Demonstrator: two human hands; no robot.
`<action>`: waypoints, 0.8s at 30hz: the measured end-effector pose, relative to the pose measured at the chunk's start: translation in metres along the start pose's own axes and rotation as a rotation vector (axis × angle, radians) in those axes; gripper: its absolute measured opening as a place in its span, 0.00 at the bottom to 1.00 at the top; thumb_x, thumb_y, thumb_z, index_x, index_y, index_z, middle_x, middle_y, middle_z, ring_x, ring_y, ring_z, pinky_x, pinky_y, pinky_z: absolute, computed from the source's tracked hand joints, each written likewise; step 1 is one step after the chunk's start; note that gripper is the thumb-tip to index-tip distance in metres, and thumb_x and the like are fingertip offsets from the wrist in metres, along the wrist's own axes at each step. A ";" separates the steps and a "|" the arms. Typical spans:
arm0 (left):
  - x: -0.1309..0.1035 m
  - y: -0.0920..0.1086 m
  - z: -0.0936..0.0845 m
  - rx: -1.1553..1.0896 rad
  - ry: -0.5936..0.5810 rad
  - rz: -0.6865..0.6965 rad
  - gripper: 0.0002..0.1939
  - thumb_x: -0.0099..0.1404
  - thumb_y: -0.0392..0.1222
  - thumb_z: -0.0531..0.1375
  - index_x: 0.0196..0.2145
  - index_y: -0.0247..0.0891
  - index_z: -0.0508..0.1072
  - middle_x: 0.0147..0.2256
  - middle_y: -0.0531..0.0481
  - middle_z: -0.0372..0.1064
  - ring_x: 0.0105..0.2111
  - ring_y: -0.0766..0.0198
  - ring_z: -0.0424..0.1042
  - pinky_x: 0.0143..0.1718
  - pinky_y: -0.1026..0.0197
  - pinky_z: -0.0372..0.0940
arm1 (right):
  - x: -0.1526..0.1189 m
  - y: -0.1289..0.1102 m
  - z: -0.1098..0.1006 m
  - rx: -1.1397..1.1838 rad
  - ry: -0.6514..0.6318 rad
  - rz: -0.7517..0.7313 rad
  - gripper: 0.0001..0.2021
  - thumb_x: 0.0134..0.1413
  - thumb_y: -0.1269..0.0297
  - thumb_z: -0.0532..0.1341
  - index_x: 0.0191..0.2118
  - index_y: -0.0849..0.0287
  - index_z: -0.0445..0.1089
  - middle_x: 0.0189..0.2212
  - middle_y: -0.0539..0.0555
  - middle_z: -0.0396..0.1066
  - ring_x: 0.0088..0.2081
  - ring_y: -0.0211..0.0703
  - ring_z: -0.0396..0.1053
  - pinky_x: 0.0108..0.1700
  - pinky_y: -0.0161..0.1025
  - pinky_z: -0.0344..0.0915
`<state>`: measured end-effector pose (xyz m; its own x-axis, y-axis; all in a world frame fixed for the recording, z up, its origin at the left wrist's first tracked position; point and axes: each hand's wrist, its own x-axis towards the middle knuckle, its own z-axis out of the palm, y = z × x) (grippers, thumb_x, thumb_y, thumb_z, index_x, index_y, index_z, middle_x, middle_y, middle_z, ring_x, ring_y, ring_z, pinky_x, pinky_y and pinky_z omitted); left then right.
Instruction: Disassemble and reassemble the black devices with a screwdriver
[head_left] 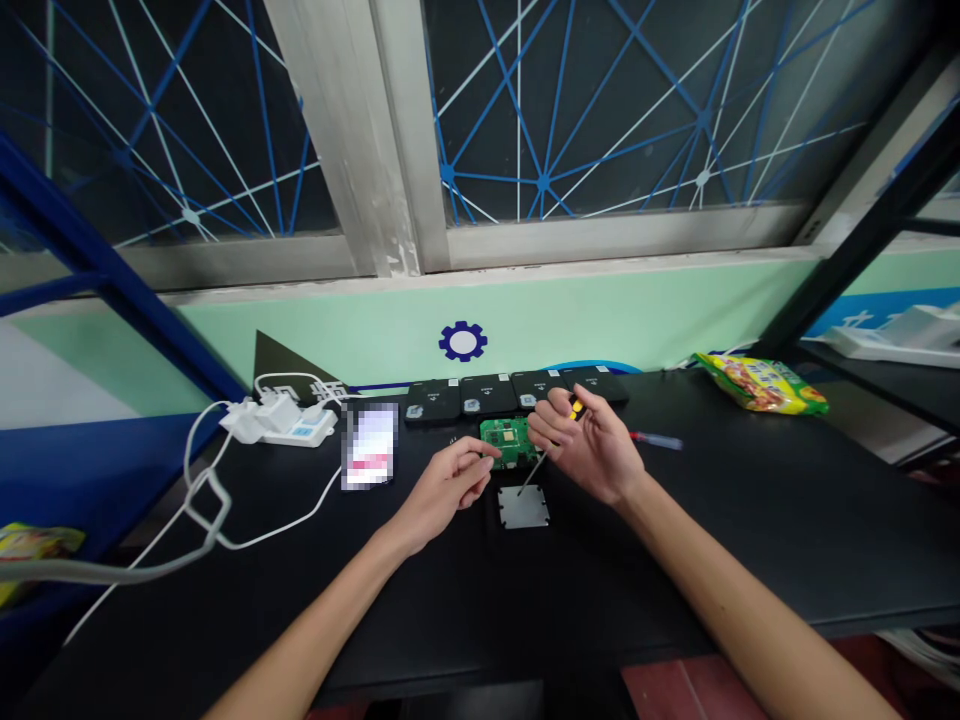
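My left hand is closed at the lower left corner of a green circuit board, its index finger and thumb at the edge and its other fingers curled. My right hand is wrapped around a screwdriver with a yellow and black handle. The screwdriver's thin shaft slants down and left, its tip over a square silver metal plate. Whether the tip touches the plate I cannot tell. This plate lies flat in front of the board, in a dark part that blends into the black table.
Several flat black boxes line the wall behind the board. On the left are a phone with a blurred screen and a white power strip with cables. A second screwdriver and a yellow-green snack bag lie on the right.
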<state>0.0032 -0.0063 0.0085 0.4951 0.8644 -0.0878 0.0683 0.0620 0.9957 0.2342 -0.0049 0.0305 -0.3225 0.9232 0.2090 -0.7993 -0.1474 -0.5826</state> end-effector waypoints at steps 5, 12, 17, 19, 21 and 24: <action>-0.002 0.001 0.003 -0.084 -0.035 -0.068 0.18 0.73 0.57 0.64 0.47 0.39 0.73 0.27 0.60 0.48 0.24 0.69 0.45 0.25 0.63 0.40 | 0.003 0.004 -0.002 -0.124 0.045 -0.064 0.25 0.72 0.45 0.58 0.27 0.57 0.68 0.27 0.49 0.54 0.30 0.42 0.55 0.35 0.39 0.62; -0.001 -0.003 0.004 -0.154 -0.065 -0.036 0.17 0.75 0.57 0.62 0.47 0.39 0.73 0.28 0.58 0.51 0.25 0.67 0.49 0.27 0.62 0.47 | 0.003 0.009 -0.009 -0.296 0.094 -0.058 0.27 0.70 0.37 0.57 0.30 0.55 0.69 0.25 0.46 0.53 0.21 0.36 0.42 0.21 0.36 0.47; 0.000 -0.001 0.005 -0.189 0.014 0.002 0.17 0.73 0.56 0.66 0.45 0.38 0.75 0.31 0.54 0.59 0.28 0.67 0.56 0.29 0.63 0.51 | 0.003 0.010 -0.011 -0.320 0.134 -0.172 0.23 0.70 0.41 0.60 0.35 0.57 0.73 0.32 0.50 0.66 0.23 0.33 0.55 0.24 0.34 0.57; 0.001 0.000 0.004 -0.207 0.089 0.019 0.17 0.71 0.54 0.68 0.44 0.37 0.77 0.33 0.52 0.63 0.29 0.67 0.58 0.30 0.63 0.52 | 0.004 0.011 -0.012 -0.361 0.163 -0.230 0.22 0.70 0.42 0.61 0.35 0.57 0.74 0.35 0.52 0.69 0.25 0.35 0.60 0.28 0.35 0.62; 0.001 0.000 0.002 -0.229 0.157 0.024 0.17 0.69 0.52 0.70 0.45 0.36 0.79 0.35 0.49 0.67 0.30 0.68 0.59 0.30 0.64 0.53 | 0.004 0.012 -0.013 -0.403 0.192 -0.275 0.21 0.70 0.43 0.62 0.35 0.57 0.74 0.37 0.53 0.71 0.28 0.36 0.63 0.32 0.37 0.66; 0.002 0.001 -0.002 -0.269 0.238 0.014 0.17 0.65 0.49 0.73 0.46 0.35 0.80 0.39 0.47 0.72 0.32 0.68 0.62 0.31 0.65 0.55 | 0.004 0.014 -0.013 -0.451 0.216 -0.314 0.20 0.70 0.45 0.62 0.35 0.57 0.75 0.39 0.55 0.72 0.31 0.39 0.66 0.35 0.39 0.68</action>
<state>0.0023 -0.0038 0.0094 0.2766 0.9561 -0.0966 -0.1827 0.1510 0.9715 0.2284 0.0018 0.0133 0.0430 0.9564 0.2889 -0.5299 0.2670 -0.8049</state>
